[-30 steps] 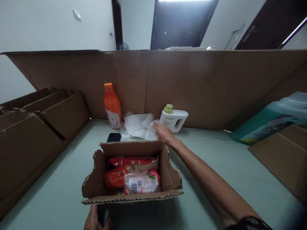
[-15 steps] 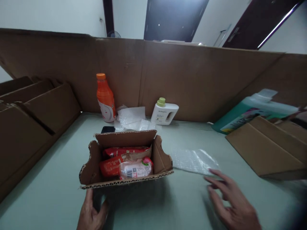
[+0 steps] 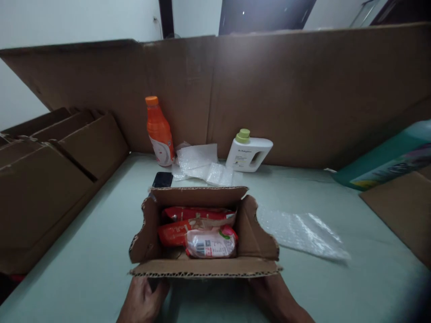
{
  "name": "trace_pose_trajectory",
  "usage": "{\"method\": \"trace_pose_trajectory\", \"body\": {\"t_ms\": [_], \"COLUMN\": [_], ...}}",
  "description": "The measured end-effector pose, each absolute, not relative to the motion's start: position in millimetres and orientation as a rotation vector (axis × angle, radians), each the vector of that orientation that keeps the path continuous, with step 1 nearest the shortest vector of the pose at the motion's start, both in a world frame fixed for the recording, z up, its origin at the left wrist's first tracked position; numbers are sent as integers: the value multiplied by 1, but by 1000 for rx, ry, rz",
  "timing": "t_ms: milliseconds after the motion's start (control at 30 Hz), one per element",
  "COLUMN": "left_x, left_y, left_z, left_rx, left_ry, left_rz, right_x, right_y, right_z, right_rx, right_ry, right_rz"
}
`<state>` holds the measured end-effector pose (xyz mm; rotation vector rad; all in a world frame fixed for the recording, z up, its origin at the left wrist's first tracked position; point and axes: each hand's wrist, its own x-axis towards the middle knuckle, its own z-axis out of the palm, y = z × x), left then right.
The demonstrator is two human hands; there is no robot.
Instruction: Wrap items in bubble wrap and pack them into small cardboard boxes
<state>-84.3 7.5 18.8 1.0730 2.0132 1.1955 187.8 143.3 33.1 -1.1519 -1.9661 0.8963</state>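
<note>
A small open cardboard box (image 3: 148,235) sits on the pale green table in front of me, holding red snack packets (image 3: 182,224) and a white-and-pink packet (image 3: 210,244). My left hand (image 3: 141,300) grips the box's near wall at the lower left. At the lower right, my right hand (image 3: 276,298) rests against that same near side. A sheet of bubble wrap (image 3: 299,231) lies flat on the table just right of the box.
Behind the box are an orange bottle (image 3: 159,132), crumpled bubble wrap (image 3: 202,163), a white jug with a green cap (image 3: 249,152) and a black phone (image 3: 162,179). Cardboard walls (image 3: 269,98) surround the table; folded cartons (image 3: 50,179) left, a teal pack (image 3: 387,161) right.
My right hand pulled a bubble wrap sheet from the back pile, laid it right of the box, then came back to the box's near side. The left hand stayed on the box.
</note>
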Motion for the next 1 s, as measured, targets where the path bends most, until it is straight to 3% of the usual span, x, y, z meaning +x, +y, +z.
{"method": "trace_pose_trajectory", "body": {"t_ms": [267, 400, 500, 733, 867, 1000], "left_x": [-79, -81, -87, -88, -94, -106], "left_y": [135, 160, 140, 51, 14, -24], "left_z": [42, 37, 29, 18, 17, 23], "left_rx": [1266, 1280, 1246, 1263, 1479, 1682], "left_ry": [1694, 1606, 1597, 1719, 1713, 1736], "left_rz": [1279, 1343, 1287, 1122, 1058, 957], "right_x": [185, 184, 205, 258, 261, 237], "right_y": [217, 228, 210, 190, 172, 106], "right_z": [43, 47, 48, 31, 33, 45], "right_rx": [-1444, -1379, -1276, -1477, -1456, -945], "right_ry": [-1911, -1895, -1924, -2210, -2299, -2438], "right_rz": [790, 794, 727, 160, 145, 375]}}
